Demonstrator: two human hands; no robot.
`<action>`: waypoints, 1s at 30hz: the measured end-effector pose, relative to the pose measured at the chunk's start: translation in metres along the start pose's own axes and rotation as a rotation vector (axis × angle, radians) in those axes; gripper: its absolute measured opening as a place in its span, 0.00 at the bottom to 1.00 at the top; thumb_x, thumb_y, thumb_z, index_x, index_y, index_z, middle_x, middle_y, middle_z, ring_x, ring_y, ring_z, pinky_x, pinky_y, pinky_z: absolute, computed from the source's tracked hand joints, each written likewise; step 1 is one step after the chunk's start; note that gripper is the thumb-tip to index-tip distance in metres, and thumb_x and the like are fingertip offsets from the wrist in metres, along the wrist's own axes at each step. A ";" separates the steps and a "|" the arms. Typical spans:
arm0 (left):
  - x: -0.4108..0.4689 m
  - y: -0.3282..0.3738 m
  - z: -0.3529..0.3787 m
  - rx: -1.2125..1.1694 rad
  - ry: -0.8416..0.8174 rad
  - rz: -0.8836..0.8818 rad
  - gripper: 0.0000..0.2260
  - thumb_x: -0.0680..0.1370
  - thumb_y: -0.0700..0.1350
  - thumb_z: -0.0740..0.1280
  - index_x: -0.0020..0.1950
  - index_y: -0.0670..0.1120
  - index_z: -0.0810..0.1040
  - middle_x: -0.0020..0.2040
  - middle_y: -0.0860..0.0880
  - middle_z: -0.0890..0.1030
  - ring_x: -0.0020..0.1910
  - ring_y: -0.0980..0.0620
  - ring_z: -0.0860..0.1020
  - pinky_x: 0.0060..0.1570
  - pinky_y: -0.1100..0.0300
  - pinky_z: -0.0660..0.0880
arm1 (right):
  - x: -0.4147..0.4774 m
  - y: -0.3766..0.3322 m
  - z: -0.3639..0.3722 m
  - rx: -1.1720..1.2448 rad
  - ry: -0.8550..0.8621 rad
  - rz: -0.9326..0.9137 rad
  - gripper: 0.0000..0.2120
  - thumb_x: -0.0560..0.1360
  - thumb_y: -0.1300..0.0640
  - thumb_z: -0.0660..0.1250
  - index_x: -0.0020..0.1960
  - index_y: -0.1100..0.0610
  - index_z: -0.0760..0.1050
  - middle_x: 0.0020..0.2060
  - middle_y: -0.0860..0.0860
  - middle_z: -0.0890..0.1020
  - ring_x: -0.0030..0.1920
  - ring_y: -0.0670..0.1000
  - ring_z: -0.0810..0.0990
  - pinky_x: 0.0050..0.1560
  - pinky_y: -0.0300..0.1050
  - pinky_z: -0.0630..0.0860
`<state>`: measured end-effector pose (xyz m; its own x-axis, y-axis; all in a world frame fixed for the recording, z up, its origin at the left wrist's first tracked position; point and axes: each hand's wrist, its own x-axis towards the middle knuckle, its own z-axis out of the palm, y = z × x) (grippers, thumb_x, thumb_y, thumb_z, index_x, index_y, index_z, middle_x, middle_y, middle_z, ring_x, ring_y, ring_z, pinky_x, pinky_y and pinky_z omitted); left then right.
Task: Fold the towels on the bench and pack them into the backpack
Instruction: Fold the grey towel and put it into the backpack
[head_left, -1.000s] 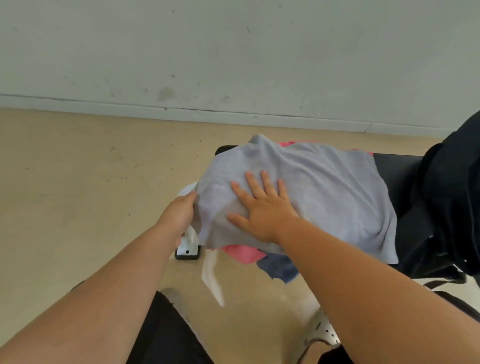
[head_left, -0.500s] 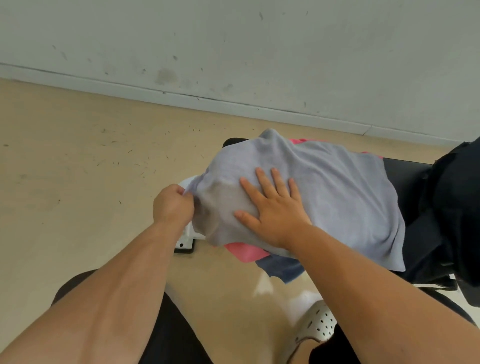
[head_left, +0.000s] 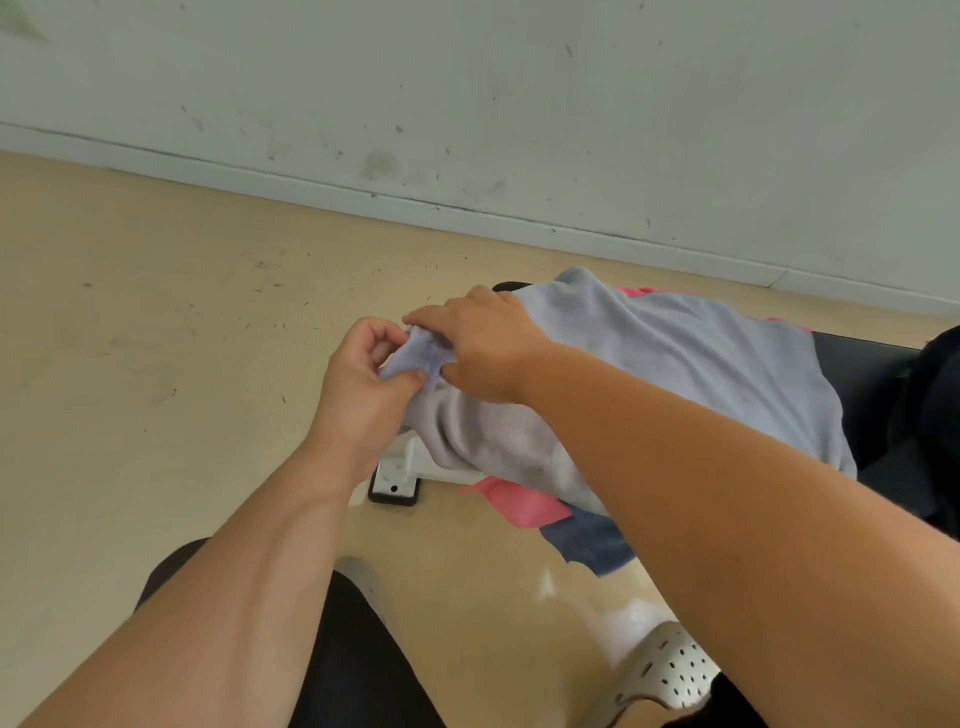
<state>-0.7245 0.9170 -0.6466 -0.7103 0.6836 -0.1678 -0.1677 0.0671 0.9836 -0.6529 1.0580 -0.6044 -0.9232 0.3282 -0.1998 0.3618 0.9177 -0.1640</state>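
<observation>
Pinching with my left hand (head_left: 363, 387) corner of grey towel (head_left: 654, 374), thumb against curled fingers. My right hand (head_left: 480, 348) touching left, fingers curled over same corner, gripping it too. Rest of towel draped over pile; pink towel (head_left: 519, 503) and blue towel (head_left: 592, 545) poking out beneath, on black bench (head_left: 862, 374).

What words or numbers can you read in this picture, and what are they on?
None can be read: no letters, numbers or signs show on the grey towel, the pink towel, the blue towel, the bench, the shoe or the wall.
</observation>
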 end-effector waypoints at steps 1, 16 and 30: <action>-0.003 -0.001 0.001 -0.006 -0.010 -0.003 0.14 0.75 0.29 0.66 0.51 0.47 0.74 0.42 0.49 0.82 0.39 0.52 0.80 0.37 0.58 0.78 | -0.002 0.004 0.001 -0.026 0.054 0.001 0.23 0.76 0.56 0.64 0.70 0.43 0.70 0.54 0.46 0.79 0.58 0.54 0.71 0.59 0.51 0.66; -0.031 -0.020 0.020 0.415 -0.200 0.006 0.07 0.73 0.38 0.73 0.37 0.44 0.78 0.28 0.55 0.75 0.27 0.56 0.68 0.28 0.64 0.66 | -0.073 0.033 0.012 -0.001 0.088 0.337 0.19 0.77 0.43 0.50 0.41 0.51 0.75 0.36 0.50 0.77 0.40 0.53 0.73 0.42 0.49 0.65; -0.036 -0.013 0.015 0.472 -0.064 -0.021 0.10 0.69 0.38 0.66 0.32 0.42 0.65 0.27 0.51 0.64 0.28 0.52 0.61 0.30 0.56 0.59 | -0.009 0.013 -0.006 0.318 0.191 0.477 0.10 0.81 0.53 0.60 0.56 0.59 0.74 0.47 0.56 0.79 0.47 0.58 0.78 0.47 0.51 0.76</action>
<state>-0.6869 0.9022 -0.6526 -0.6641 0.7210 -0.1977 0.1583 0.3940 0.9054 -0.6409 1.0686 -0.5987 -0.6456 0.7487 -0.1508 0.7357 0.5567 -0.3859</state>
